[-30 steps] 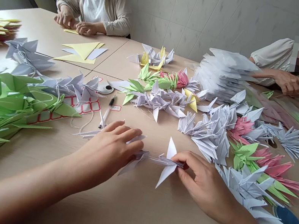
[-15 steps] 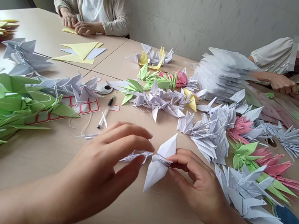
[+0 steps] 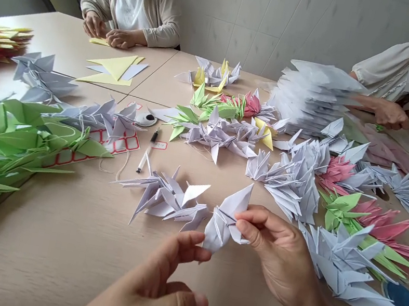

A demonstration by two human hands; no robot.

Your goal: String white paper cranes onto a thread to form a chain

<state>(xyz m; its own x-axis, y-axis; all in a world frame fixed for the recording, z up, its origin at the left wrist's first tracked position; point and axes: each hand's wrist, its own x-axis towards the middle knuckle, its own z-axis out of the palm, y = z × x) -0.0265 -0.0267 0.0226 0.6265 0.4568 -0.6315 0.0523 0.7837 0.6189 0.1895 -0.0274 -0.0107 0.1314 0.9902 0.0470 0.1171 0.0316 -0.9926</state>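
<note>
A white folded paper crane (image 3: 225, 220) is pinched at its right side between the thumb and forefinger of my right hand (image 3: 278, 250). Its pale wings stand spread, one pointing up. My left hand (image 3: 164, 288) lies just below it, fingers bent and apart; the fingertips touch or nearly touch the lower wing, and the thumb stands off from it. Left of the held crane, a cluster of white paper cranes (image 3: 169, 197) rests on the table.
Folded green paper (image 3: 12, 140) is heaped at left. White folded pieces (image 3: 295, 174) and pink ones (image 3: 378, 220) lie at right, near a blue round lid (image 3: 405, 304). A pen (image 3: 147, 151) lies mid-table (image 3: 56, 232). Two people sit opposite, one beside stacked plastic bags (image 3: 309, 100).
My left hand has dropped down and toward me, uncovering the white cluster. The crane in my right hand has turned, showing more of its folded face.
</note>
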